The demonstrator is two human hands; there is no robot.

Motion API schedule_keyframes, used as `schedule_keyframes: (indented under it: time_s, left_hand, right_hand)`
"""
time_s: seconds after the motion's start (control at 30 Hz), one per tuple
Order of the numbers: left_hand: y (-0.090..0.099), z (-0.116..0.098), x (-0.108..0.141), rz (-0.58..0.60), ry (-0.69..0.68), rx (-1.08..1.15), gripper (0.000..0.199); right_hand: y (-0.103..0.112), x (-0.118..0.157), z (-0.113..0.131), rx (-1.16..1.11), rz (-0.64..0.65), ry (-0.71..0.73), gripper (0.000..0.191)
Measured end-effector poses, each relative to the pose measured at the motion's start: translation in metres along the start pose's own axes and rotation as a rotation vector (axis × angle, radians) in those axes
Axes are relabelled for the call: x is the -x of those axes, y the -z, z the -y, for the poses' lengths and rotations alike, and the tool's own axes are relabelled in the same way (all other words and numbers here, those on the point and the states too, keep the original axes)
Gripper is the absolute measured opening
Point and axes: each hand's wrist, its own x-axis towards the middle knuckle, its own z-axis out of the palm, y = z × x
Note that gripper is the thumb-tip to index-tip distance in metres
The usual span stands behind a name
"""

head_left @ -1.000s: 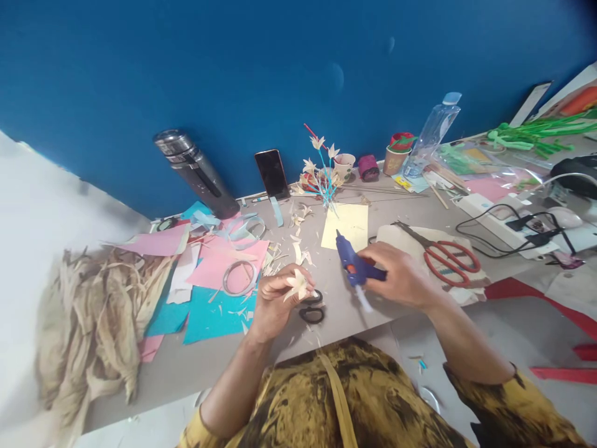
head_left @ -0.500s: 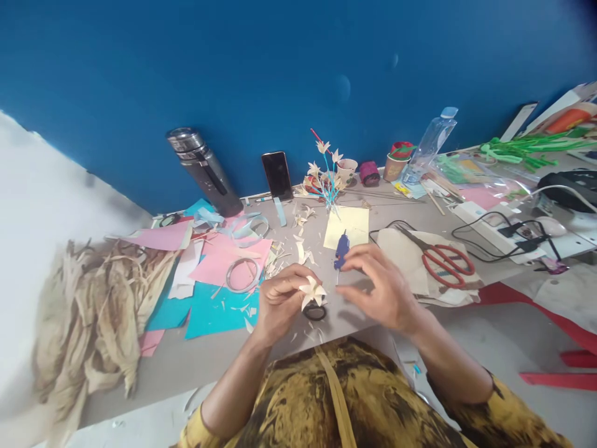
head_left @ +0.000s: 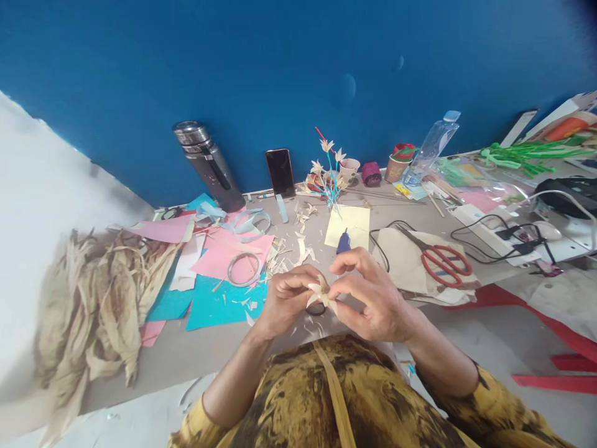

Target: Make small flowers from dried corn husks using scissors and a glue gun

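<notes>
As our two hands meet over the grey table (head_left: 163, 367): we see, in the head view, a pale flower (head_left: 319, 297) held up between them, above the table's front part.
Left hand (head_left: 285, 303): our thumb and pointing finger pinch the flower from its left side.
Right hand (head_left: 373, 305): our fingers are curled and a bit apart; the tips touch the right petals, but we cannot tell if they pinch.
What could go wrong: a petal may bend or rip if we press too hard, for it looks thin and dry. It may also slip off if the left pinch gets loose.
Blue glue gun (head_left: 344, 241): it sits just behind our right hand, tip pointing away from us. We could bump it if that hand swings back, and it may be hot.
Black ring handle (head_left: 317, 313): it lies under the flower, where a dropped petal might land.
Which way the flower points: its face seems to look up at us and a little right. Its long line, back to front, seems to run from left hand to right, but our fingers hide the back.
</notes>
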Motion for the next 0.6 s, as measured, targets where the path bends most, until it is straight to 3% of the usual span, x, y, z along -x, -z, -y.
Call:
schedule_keyframes:
  time_s: [0.2, 0.6]
  left_hand:
    - [-0.0019, 0.0013, -0.0019, 0.010, 0.017, 0.028, 0.014]
    - [-0.0037, 0.0084, 0.0010, -0.017, -0.057, 0.014, 0.009]
  right_hand:
    - [0.0012, -0.0017, 0.0031, 0.000, 0.020, -0.003, 0.015]
    - [-0.0025, 0.0038, 0.0014, -0.031, -0.063, 0.012, 0.018]
